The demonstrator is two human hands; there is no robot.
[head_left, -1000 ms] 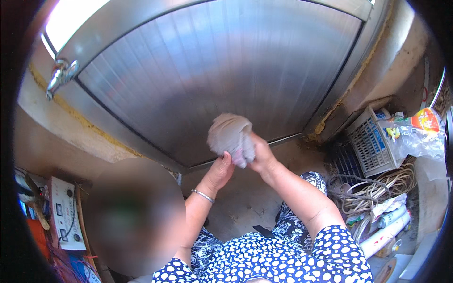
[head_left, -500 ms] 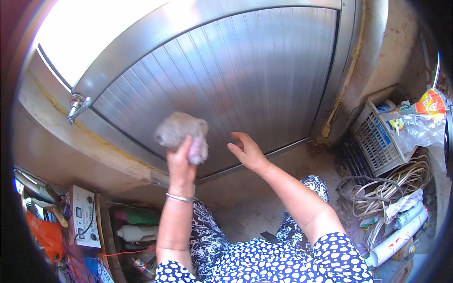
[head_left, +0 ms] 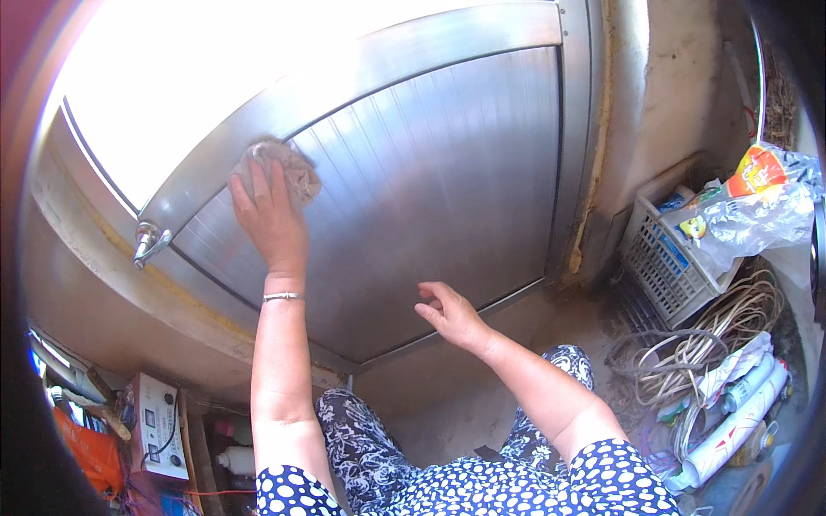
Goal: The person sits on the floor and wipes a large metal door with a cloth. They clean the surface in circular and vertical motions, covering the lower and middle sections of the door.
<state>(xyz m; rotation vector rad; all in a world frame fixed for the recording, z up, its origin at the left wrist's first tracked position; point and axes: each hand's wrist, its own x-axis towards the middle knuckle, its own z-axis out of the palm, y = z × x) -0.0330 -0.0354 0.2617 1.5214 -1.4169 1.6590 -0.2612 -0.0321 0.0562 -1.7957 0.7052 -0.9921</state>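
A ribbed silver metal door [head_left: 430,189] fills the middle of the head view. My left hand [head_left: 268,215] is raised and presses a crumpled grey-brown cloth [head_left: 297,168] flat against the door's cross rail, to the right of the door handle [head_left: 148,242]. A thin bracelet sits on that wrist. My right hand [head_left: 449,316] hangs lower, in front of the door's bottom panel, fingers loosely apart and holding nothing.
A white plastic crate [head_left: 667,258] with bags stands at the right wall, above coiled cable [head_left: 740,322] and plastic bottles [head_left: 740,421]. At the lower left is a white box with knobs [head_left: 159,426] beside orange items. The concrete floor [head_left: 447,404] lies below the door.
The cloth passed from both hands to the left hand alone, which rose up and left to the door's cross rail. The right hand let go and dropped lower.
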